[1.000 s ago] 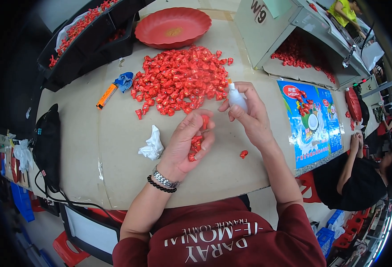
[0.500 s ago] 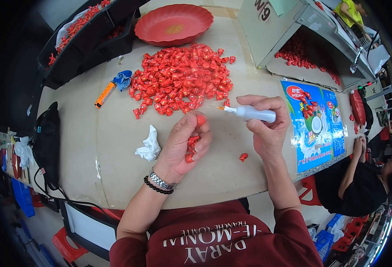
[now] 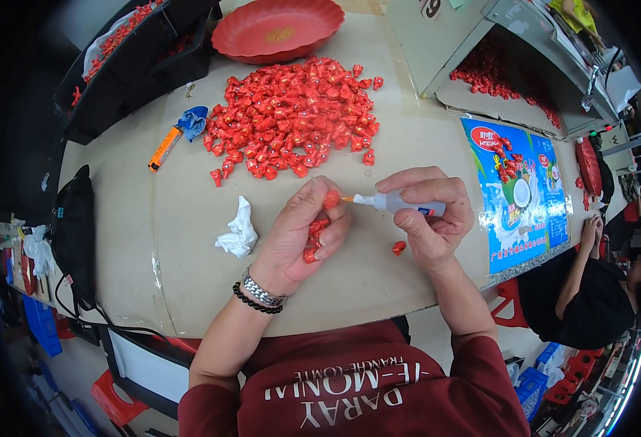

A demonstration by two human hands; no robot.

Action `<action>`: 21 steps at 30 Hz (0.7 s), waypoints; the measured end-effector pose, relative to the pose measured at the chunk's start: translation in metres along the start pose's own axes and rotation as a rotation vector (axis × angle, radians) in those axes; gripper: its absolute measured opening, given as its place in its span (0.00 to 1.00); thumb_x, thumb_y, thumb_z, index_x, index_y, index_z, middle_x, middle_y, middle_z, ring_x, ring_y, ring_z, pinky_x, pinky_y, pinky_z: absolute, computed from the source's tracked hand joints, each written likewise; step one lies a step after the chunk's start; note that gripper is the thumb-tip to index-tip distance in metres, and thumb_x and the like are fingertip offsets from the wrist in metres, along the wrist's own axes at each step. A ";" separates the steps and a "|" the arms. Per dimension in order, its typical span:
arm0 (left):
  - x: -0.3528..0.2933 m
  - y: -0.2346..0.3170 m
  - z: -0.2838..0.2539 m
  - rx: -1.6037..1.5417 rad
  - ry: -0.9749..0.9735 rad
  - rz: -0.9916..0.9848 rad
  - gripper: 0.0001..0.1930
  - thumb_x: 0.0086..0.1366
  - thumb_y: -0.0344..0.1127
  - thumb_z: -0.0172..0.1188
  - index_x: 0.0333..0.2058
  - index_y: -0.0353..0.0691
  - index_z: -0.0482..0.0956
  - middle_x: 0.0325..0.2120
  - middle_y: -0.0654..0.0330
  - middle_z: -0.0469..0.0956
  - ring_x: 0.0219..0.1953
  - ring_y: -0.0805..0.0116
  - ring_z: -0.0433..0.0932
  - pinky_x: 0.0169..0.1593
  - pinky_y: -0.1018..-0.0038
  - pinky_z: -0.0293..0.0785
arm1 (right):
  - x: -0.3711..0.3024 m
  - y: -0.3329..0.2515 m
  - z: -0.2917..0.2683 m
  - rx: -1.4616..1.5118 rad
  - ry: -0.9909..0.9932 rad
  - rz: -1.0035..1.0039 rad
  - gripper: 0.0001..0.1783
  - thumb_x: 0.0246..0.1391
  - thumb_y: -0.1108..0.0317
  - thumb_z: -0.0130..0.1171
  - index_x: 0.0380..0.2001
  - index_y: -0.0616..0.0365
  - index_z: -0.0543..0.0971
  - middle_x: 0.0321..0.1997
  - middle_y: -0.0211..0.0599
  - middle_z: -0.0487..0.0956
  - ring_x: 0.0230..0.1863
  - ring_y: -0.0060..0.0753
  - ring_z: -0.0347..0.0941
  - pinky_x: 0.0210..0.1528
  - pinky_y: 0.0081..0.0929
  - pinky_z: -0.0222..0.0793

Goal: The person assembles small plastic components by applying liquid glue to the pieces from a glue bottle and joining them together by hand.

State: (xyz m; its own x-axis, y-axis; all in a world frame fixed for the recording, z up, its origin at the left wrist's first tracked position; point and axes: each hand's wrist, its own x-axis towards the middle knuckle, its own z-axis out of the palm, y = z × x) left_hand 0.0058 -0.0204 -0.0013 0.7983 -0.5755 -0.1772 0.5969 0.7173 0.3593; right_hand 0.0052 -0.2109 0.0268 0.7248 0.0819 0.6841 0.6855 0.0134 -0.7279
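Small glossy red rounded piece [image 3: 331, 198]: up in the left hand [image 3: 296, 226], above the counter [image 3: 371, 284], pinched between thumb and forefinger. Other fingers curled in, more red pieces [image 3: 317, 231] held against the palm. Right hand [image 3: 441, 215] wrapped round a small translucent whitish squeeze bottle [image 3: 390, 202], thumb below, fingers above; bottle lies about level, white nozzle with orange tip pointing left, tip at the pinched piece. Hands near each other, not touching.

Hard to see: whether tip is inside the piece or just against it, can't tell. Palm pieces partly covered by fingers, no count. Bottle's far end and its blue-and-red label partly behind right fingers. Scalloped red round tray [image 3: 234, 38] reaches the top picture edge. Grey metal box-shaped shelf [image 3: 437, 51] cut off at top, red pieces in its dark inside blurry.

Around: one loose red piece [image 3: 398, 248] on counter, just left of right wrist. Large heap of red pieces [image 3: 291, 116] beyond the hands, tray behind it. Crumpled white tissue [image 3: 238, 231] left of left hand. Orange stick-shaped object [image 3: 164, 149] touching crumpled blue cloth [image 3: 192, 122], left of heap. Black bins [image 3: 142, 84] with red pieces, upper left. Blue printed sheet [image 3: 521, 218] right of right hand, few red pieces on it. Co-worker's hands [image 3: 591, 231] past the sheet, far right. Nothing between bottle tip and pinched piece.
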 end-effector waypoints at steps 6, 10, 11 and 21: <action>0.000 -0.001 0.000 -0.029 -0.008 -0.015 0.13 0.71 0.45 0.47 0.33 0.41 0.69 0.23 0.63 0.67 0.16 0.77 0.62 0.12 0.83 0.55 | -0.001 -0.004 0.001 -0.055 -0.034 0.022 0.13 0.50 0.68 0.66 0.34 0.59 0.73 0.37 0.46 0.80 0.31 0.24 0.74 0.30 0.18 0.68; 0.000 -0.001 0.002 -0.034 -0.004 -0.022 0.13 0.71 0.45 0.47 0.32 0.41 0.68 0.23 0.63 0.66 0.16 0.77 0.61 0.12 0.83 0.55 | -0.001 0.001 -0.001 -0.130 -0.089 -0.032 0.14 0.52 0.66 0.64 0.35 0.57 0.70 0.38 0.47 0.80 0.28 0.18 0.71 0.28 0.15 0.64; 0.000 0.000 0.001 -0.031 -0.007 -0.023 0.13 0.71 0.44 0.47 0.32 0.41 0.68 0.23 0.63 0.66 0.16 0.77 0.61 0.12 0.83 0.54 | -0.001 0.001 -0.001 -0.128 -0.090 -0.032 0.14 0.52 0.66 0.64 0.35 0.57 0.70 0.38 0.47 0.80 0.28 0.18 0.71 0.28 0.15 0.64; -0.001 0.000 0.002 -0.014 -0.016 -0.022 0.12 0.71 0.42 0.47 0.31 0.42 0.67 0.23 0.63 0.66 0.17 0.78 0.61 0.12 0.84 0.54 | -0.001 -0.006 0.004 -0.057 -0.017 0.036 0.12 0.48 0.70 0.67 0.33 0.63 0.75 0.34 0.45 0.81 0.34 0.33 0.78 0.33 0.24 0.72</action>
State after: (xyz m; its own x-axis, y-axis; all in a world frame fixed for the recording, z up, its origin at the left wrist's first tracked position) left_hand 0.0048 -0.0205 0.0012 0.7836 -0.5973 -0.1707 0.6156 0.7098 0.3425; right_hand 0.0001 -0.2072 0.0299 0.7478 0.0980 0.6566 0.6625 -0.0463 -0.7476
